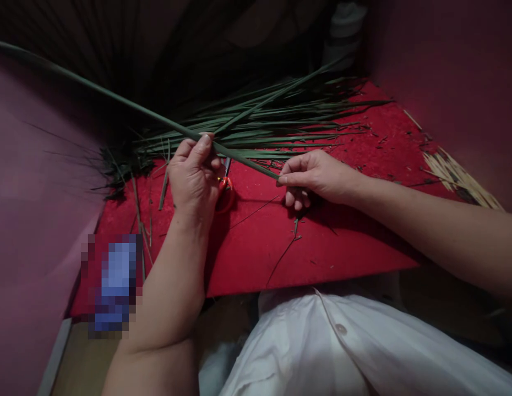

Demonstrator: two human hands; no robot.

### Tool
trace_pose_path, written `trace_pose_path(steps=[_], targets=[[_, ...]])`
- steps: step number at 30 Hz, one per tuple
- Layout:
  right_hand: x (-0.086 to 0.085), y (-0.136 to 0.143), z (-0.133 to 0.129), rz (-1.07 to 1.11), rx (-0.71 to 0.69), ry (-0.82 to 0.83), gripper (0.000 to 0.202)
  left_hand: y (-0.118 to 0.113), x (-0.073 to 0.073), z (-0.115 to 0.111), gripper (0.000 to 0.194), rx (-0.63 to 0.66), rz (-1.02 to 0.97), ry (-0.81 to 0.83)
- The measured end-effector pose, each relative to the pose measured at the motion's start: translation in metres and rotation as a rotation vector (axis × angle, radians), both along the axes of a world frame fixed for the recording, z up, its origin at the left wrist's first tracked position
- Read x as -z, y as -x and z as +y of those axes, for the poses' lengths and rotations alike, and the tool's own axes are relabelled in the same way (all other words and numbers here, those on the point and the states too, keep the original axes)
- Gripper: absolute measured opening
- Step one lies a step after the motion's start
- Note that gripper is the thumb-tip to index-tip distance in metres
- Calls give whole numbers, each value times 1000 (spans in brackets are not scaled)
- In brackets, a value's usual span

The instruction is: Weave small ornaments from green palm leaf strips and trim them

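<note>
A long green leaf blade (128, 103) runs from the upper left down to the middle of the view. My left hand (194, 170) pinches it between thumb and fingers. At its lower end my right hand (308, 176) grips the tip, thumb against forefinger. Orange-handled scissors (226, 195) lie on the red cloth just beside my left hand, their blades partly hidden. Behind both hands spreads a pile of similar green leaf blades (264, 124). Thin dark strands (281, 257) lie below my right hand.
The red table surface (248, 258) carries scattered scraps. Pale thin sticks (462, 179) lie in a bundle at the right. A blurred-out blue item (118, 280) is at the left edge. Pinkish walls (33, 181) flank both sides. A pale striped object (344, 36) stands at the back.
</note>
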State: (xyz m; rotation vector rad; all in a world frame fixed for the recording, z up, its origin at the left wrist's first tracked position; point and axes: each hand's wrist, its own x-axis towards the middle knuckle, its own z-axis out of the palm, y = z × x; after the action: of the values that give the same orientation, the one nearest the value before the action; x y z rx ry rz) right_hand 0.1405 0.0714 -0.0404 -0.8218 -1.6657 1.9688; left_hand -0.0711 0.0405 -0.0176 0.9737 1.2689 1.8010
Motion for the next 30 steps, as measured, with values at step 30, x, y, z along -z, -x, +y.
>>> trace_pose_path(steps=[30], targets=[[-15, -19, 27, -94, 138, -193, 14, -6, 12, 4, 15, 65, -7, 119]])
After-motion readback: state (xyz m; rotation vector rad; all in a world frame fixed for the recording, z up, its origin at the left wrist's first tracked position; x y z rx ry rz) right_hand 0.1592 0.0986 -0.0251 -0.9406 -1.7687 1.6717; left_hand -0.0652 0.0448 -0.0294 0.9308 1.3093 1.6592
